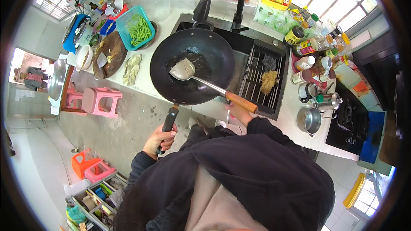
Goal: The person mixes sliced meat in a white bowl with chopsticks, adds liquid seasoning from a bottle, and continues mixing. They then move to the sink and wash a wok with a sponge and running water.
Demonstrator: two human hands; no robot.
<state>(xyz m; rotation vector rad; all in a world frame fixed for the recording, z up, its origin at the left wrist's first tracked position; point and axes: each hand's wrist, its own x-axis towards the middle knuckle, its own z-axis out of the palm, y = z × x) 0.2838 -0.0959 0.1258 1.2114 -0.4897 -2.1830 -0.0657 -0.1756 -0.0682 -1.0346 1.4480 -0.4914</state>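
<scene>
My left hand is closed around the black handle of a dark wok, which is over the counter's front edge and the left part of the sink. A metal wok spatula with a wooden handle rests in the wok, its handle reaching over the rim to the right. The wok's inside looks wet and shiny. My right hand is below the spatula's wooden handle at the counter edge, partly hidden by it; whether it holds anything cannot be made out.
A black faucet arches behind the wok. Left stand a basket of green beans, a cloth and a round chopping board with a cleaver. Bottles, a steel pot and a gas stove are right. A person is far left.
</scene>
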